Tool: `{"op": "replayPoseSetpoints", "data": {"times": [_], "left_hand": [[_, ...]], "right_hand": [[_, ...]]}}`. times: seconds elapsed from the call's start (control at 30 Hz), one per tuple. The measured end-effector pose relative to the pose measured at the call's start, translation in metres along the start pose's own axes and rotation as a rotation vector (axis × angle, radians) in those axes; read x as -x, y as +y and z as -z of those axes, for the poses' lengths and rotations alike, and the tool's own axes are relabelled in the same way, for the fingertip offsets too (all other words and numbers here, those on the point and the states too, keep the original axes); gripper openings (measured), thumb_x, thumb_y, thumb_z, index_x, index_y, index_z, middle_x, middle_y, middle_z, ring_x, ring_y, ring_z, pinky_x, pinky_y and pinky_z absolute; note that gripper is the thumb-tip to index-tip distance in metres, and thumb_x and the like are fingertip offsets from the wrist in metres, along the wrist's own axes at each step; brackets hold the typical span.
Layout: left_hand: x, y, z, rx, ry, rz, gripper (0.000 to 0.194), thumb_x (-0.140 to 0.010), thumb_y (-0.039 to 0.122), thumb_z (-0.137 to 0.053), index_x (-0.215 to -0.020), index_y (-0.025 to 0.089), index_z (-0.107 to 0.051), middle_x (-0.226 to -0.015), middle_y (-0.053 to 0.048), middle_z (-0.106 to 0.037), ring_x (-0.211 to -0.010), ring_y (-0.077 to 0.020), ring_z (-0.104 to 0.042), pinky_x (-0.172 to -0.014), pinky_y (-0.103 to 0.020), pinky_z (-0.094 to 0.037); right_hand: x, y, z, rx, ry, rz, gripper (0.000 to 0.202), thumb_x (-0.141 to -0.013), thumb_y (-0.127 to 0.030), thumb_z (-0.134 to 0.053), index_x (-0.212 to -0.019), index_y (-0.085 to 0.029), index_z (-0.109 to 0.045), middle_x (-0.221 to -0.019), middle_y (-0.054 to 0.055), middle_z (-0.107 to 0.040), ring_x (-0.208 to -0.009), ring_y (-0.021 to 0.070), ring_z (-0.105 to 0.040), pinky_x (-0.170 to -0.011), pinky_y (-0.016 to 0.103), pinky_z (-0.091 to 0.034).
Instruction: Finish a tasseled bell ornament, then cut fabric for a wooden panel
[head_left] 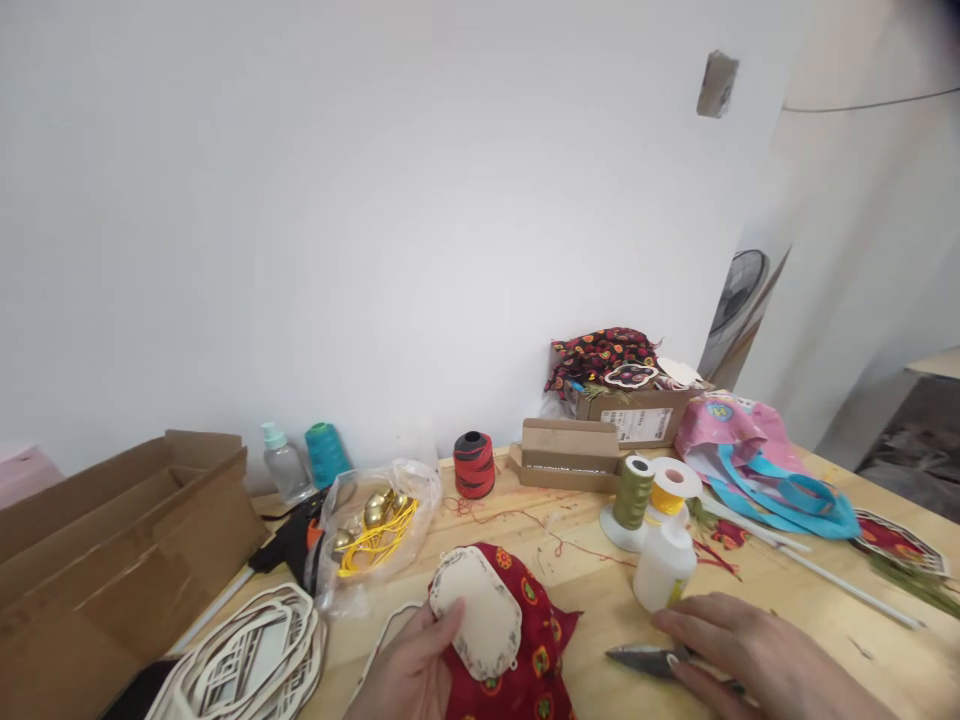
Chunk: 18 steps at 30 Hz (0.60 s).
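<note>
A pale plaque with a patterned border (480, 612) is pinched in my left hand (420, 650), the thumb on its face. Red patterned cloth (536, 640) lies against the plaque's back and hangs below it. At the lower right, my right hand (742, 640) reaches over dark pointed scissors or snips (646, 659), its fingers partly covering the handle end; whether it grips them is unclear. Just beyond its fingertips stands a white bottle-shaped spool (664, 565).
Left: an open cardboard box (120, 540), stacked wooden frames (240, 660), a plastic bag of bells (379, 520). Behind: a red spool (474, 466), small box (568, 450), green spool (634, 492). Right: a pink and blue bag (742, 440), white rods (847, 580).
</note>
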<state>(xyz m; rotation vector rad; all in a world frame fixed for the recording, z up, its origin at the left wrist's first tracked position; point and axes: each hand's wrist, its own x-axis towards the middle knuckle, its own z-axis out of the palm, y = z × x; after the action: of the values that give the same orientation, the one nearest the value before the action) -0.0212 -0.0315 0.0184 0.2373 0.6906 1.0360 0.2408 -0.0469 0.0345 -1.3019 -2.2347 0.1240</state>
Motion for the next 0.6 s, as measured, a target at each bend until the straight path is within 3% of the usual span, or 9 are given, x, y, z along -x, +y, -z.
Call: {"op": "replayPoseSetpoints", "data": {"times": [0.07,0.13,0.2,0.3,0.47,0.6], "left_hand": [[-0.001,-0.001,0.004,0.021,-0.055,0.004,0.039,-0.076,0.008,-0.053,-0.114,0.016,-0.053,-0.088,-0.007,-0.072,-0.095,-0.0245,-0.062,-0.094,-0.042,-0.037],[-0.003,-0.002,0.009,0.026,-0.138,-0.008,0.023,-0.076,0.010,-0.053,-0.094,0.016,-0.065,-0.088,-0.006,-0.072,-0.097,-0.0235,-0.060,-0.096,-0.040,-0.034],[-0.005,-0.003,0.014,0.026,-0.226,0.009,0.018,-0.075,0.012,-0.054,-0.084,0.016,-0.069,-0.090,-0.006,-0.072,-0.100,-0.0234,-0.059,-0.098,-0.038,-0.032],[-0.007,-0.001,0.019,0.033,-0.319,0.050,0.022,-0.074,0.017,-0.055,-0.093,0.016,-0.068,-0.091,-0.006,-0.071,-0.103,-0.0236,-0.056,-0.100,-0.036,-0.028],[-0.007,-0.002,0.018,-0.007,-0.322,-0.026,0.025,-0.077,0.026,-0.055,-0.097,0.017,-0.066,-0.090,-0.007,-0.071,-0.105,-0.0228,-0.055,-0.101,-0.036,-0.027],[-0.007,-0.007,0.012,-0.061,-0.235,-0.088,0.025,-0.075,0.015,-0.058,-0.099,0.017,-0.065,-0.091,-0.007,-0.071,-0.102,-0.0235,-0.057,-0.098,-0.038,-0.031]], "right_hand": [[-0.013,-0.021,-0.015,-0.036,-0.021,0.138,0.022,-0.071,-0.020,-0.061,-0.092,-0.025,-0.064,-0.087,0.004,-0.070,-0.074,0.0167,-0.066,-0.064,0.020,-0.053],[-0.028,-0.042,-0.037,-0.092,-0.004,0.194,0.036,-0.070,-0.031,-0.065,-0.103,-0.021,-0.059,-0.100,0.008,-0.065,-0.087,0.0200,-0.062,-0.073,0.025,-0.053],[-0.042,-0.059,-0.059,-0.107,-0.001,0.182,0.048,-0.064,-0.036,-0.070,-0.106,-0.018,-0.056,-0.103,0.011,-0.063,-0.088,0.0234,-0.061,-0.074,0.031,-0.053],[-0.057,-0.074,-0.081,-0.129,-0.056,0.071,0.064,-0.052,-0.029,-0.078,-0.109,-0.018,-0.052,-0.108,0.012,-0.058,-0.094,0.0267,-0.056,-0.079,0.036,-0.050],[-0.066,-0.072,-0.083,-0.360,-0.175,-0.051,0.061,-0.054,-0.020,-0.068,-0.112,-0.017,-0.049,-0.112,0.011,-0.054,-0.102,0.0266,-0.050,-0.087,0.038,-0.044],[-0.070,-0.067,-0.080,-0.757,-0.252,-0.170,0.049,-0.060,-0.011,-0.056,-0.108,-0.021,-0.049,-0.092,0.004,-0.061,-0.079,0.0167,-0.058,-0.069,0.027,-0.049]]}}
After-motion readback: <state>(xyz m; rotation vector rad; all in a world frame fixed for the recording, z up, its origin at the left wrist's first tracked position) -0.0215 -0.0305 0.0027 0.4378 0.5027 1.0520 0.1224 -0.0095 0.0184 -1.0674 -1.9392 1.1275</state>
